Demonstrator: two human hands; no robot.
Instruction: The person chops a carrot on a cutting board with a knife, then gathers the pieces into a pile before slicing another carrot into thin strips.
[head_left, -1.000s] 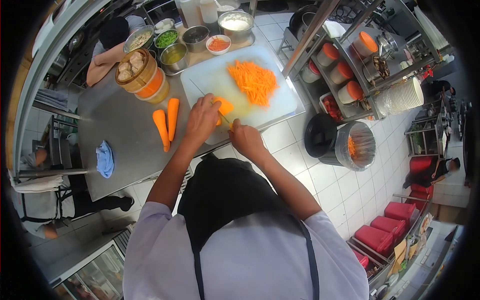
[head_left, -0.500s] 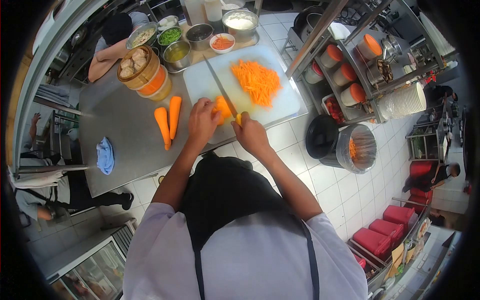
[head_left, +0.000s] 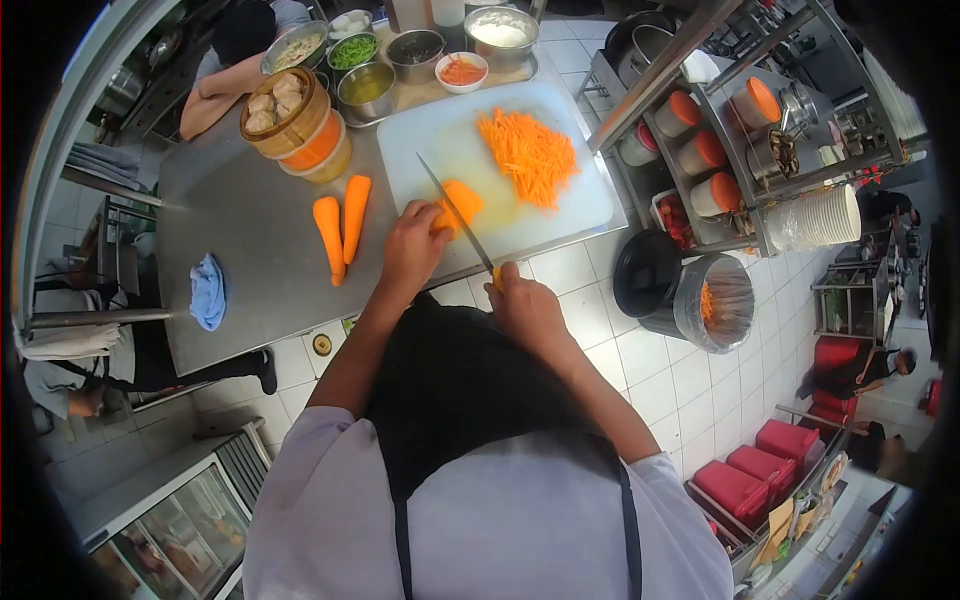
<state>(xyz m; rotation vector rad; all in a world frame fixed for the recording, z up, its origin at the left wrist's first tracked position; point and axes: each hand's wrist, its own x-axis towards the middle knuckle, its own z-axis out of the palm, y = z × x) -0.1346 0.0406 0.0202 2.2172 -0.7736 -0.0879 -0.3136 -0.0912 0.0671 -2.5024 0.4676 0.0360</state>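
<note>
My right hand (head_left: 527,302) grips the yellow handle of a kitchen knife (head_left: 452,207), whose blade lies across the cut carrot. Under the fingers of my left hand (head_left: 414,243) is the carrot piece (head_left: 461,205), pressed against the near left part of the white cutting board (head_left: 410,145). Fine detail of the cut is too small to tell. A heap of carrot strips (head_left: 527,158) rests on the right side of the board. Two whole peeled carrots (head_left: 328,238) lie left of my left hand on the steel table (head_left: 260,235).
A bamboo steamer (head_left: 290,110) with dumplings stands at the back left. Behind the board are several metal bowls (head_left: 366,90) and a small bowl of carrot strips (head_left: 462,71). A blue cloth (head_left: 208,292) lies left; a lined bin (head_left: 716,303) stands right. Another person's arm (head_left: 215,98) rests on the table.
The knife has shifted toward me, its tip now closer to the carrot piece. My right hand has drawn back slightly toward the board's near edge. The head view has shifted a little.
</note>
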